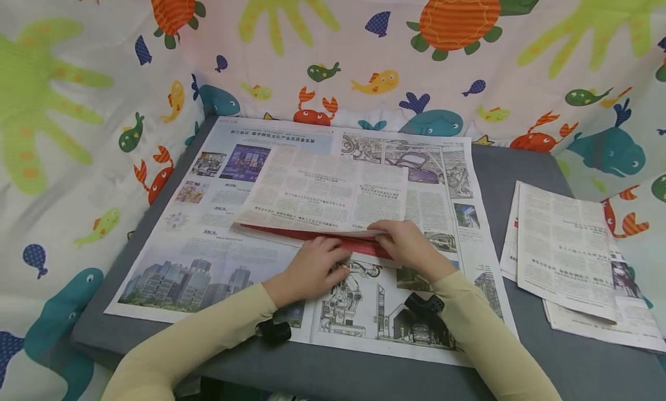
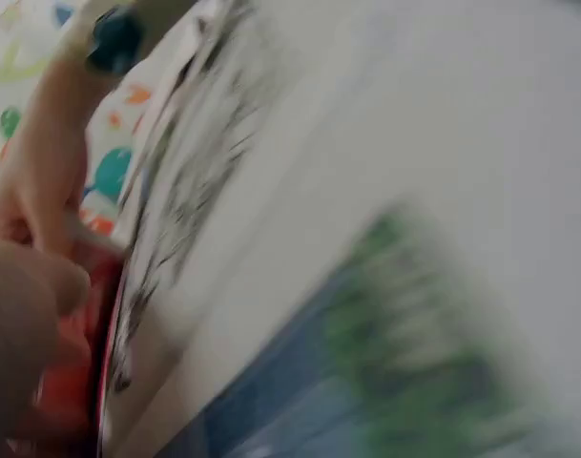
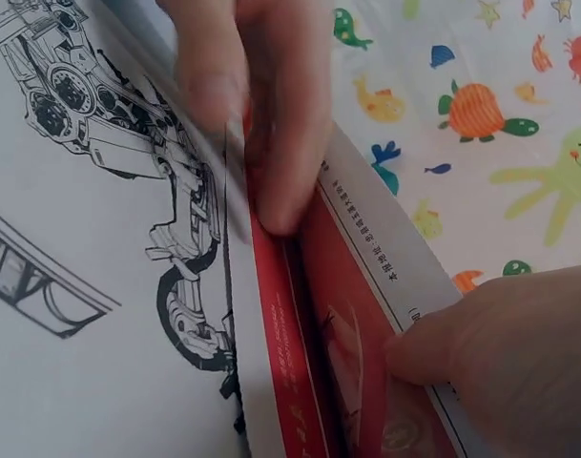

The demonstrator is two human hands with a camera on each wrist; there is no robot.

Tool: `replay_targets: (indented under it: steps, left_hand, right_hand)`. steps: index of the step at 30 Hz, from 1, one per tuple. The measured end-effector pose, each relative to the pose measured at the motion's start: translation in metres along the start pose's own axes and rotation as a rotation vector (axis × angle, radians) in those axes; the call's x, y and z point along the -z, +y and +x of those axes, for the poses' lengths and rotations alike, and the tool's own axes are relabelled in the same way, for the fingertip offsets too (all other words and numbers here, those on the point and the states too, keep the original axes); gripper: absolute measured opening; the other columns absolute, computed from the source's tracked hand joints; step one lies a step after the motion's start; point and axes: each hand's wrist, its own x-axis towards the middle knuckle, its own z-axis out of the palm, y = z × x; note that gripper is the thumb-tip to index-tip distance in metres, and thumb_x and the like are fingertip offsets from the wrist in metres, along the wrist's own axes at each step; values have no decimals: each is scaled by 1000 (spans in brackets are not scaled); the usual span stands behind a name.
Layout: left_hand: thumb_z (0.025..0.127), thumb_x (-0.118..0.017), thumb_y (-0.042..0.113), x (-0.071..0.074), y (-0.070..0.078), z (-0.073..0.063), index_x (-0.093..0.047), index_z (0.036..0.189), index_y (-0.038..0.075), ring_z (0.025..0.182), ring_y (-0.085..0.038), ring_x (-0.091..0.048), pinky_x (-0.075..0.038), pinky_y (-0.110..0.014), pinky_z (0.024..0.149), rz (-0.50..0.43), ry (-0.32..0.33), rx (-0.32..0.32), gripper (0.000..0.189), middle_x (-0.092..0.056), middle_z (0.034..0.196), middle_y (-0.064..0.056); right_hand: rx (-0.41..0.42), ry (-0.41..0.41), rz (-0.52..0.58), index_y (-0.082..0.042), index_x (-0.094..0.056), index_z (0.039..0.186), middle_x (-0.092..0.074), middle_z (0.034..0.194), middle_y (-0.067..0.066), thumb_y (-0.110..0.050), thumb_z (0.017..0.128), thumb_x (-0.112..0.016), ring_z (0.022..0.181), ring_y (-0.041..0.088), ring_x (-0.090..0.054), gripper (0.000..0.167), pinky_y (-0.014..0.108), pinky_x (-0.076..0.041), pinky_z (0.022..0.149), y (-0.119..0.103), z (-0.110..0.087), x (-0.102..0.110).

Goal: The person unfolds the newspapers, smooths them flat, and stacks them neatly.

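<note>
A folded newspaper (image 1: pixel 322 187) lies on a large spread newspaper (image 1: pixel 208 233), its near edge parted so that a red inner page (image 1: pixel 364 248) shows. My right hand (image 1: pixel 408 242) pinches the upper layer at the near right corner, lifting it slightly. Just left of it, my left hand (image 1: pixel 312 268) has its thumb outside the lower layer and fingers inside the fold. From the right wrist, the left fingers (image 3: pixel 285 181) reach into the red opening, while the right thumb (image 3: pixel 443 343) presses the upper layer's margin. The left wrist view is blurred by motion.
More folded newspapers (image 1: pixel 567 251) lie stacked loosely at the table's right side, overhanging its edge. The grey table (image 1: pixel 531 343) ends close to both forearms. A curtain (image 1: pixel 291 60) printed with sea animals hangs behind and on both sides.
</note>
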Motion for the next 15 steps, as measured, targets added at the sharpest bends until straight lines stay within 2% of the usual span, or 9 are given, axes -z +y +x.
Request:
replay_targets:
  steps: [3, 5, 9, 10, 13, 15]
  left_hand:
    - [99, -62, 42, -2, -5, 2, -63, 138, 14, 117, -39, -56, -43, -59, 101, 23, -85, 169, 48, -63, 132, -18]
    - [101, -58, 47, -3, -7, 2, -56, 148, 17, 131, -46, -47, -34, -65, 110, 30, -132, 234, 56, -55, 144, -22]
    - [104, -49, 53, -8, -9, -1, -44, 156, 23, 149, -51, -27, -17, -69, 119, 74, -194, 281, 60, -39, 161, -18]
    - [104, -46, 54, -8, -10, -1, -45, 155, 24, 149, -50, -27, -17, -68, 119, 84, -205, 286, 60, -39, 162, -17]
    - [105, -44, 54, -8, -10, -2, -54, 148, 21, 140, -48, -44, -29, -64, 112, 96, -224, 287, 56, -53, 151, -17]
    - [105, -42, 55, -6, -10, 0, -53, 149, 21, 141, -48, -43, -30, -64, 112, 88, -255, 294, 57, -53, 152, -17]
  right_hand:
    - [-5, 7, 17, -8, -75, 117, -77, 112, 12, -4, 97, -62, 91, 27, -75, 24, 45, -58, 80, 0, -2, -2]
    - [4, 16, 15, -7, -75, 117, -77, 112, 12, -4, 96, -63, 93, 27, -75, 24, 45, -58, 81, 0, -3, -4]
    - [32, 11, -2, -6, -76, 115, -78, 110, 12, -3, 94, -66, 88, 24, -74, 24, 43, -58, 78, -3, -2, -7]
    - [46, 9, -19, -7, -77, 114, -78, 109, 12, -3, 94, -67, 87, 24, -74, 23, 42, -58, 78, -4, -2, -7]
    - [98, -7, -68, -9, -79, 110, -80, 103, 9, -5, 95, -68, 83, 21, -75, 19, 39, -59, 75, -7, -2, -7]
    - [134, -15, -88, -10, -80, 107, -80, 100, 7, -6, 95, -68, 83, 21, -75, 17, 37, -60, 74, -10, 0, -4]
